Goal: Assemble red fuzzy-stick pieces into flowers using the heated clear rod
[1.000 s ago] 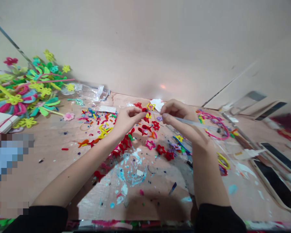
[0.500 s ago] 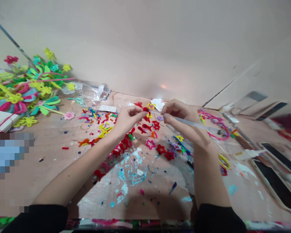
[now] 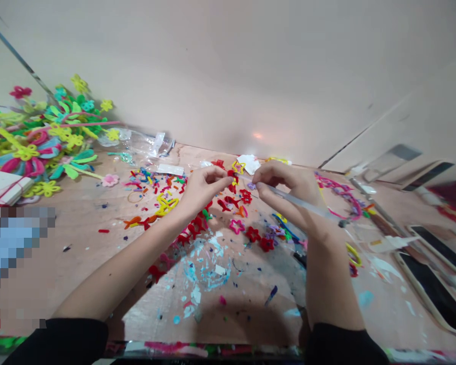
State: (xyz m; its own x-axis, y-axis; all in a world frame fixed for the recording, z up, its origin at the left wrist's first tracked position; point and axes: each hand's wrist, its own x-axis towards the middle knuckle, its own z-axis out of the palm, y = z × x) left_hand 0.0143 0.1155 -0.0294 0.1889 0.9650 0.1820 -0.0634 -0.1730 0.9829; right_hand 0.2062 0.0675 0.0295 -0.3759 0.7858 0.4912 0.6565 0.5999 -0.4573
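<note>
Behind everything, pale wall (image 3: 213, 76): smooth, one dark seam at left, another at right. Below it, counter (image 3: 95, 263): light brown, marked with pale blue patches and strewn with coloured snippets. Far left, heap of fuzzy flowers (image 3: 34, 152): yellow, green, pink and blue, piled near the wall. Right hand (image 3: 289, 190): bare, black sleeve; grip closed on a translucent tube (image 3: 300, 202), which slants down to the right, its narrow end directed at the other hand. Left hand (image 3: 203, 188): bare, black sleeve; grip narrow, thumb and finger pinching a small red piece (image 3: 233, 174). Phone (image 3: 437, 294): dark screen, face up, right edge. Pink ring (image 3: 352, 195): purple bits along it, right of the right hand. White scrap (image 3: 248, 165): near the foot of the wall, between the hands. Yellow star (image 3: 167, 204): open outline, just left of the left hand. Pink star (image 3: 236, 226): open outline, between the forearms. Red flower (image 3: 253, 234): just right of the pink star. Small red piece: at the left fingertips, in front of the tube's narrow end; contact between the two cannot be told. Red strip (image 3: 104, 231): left of the left forearm.
</note>
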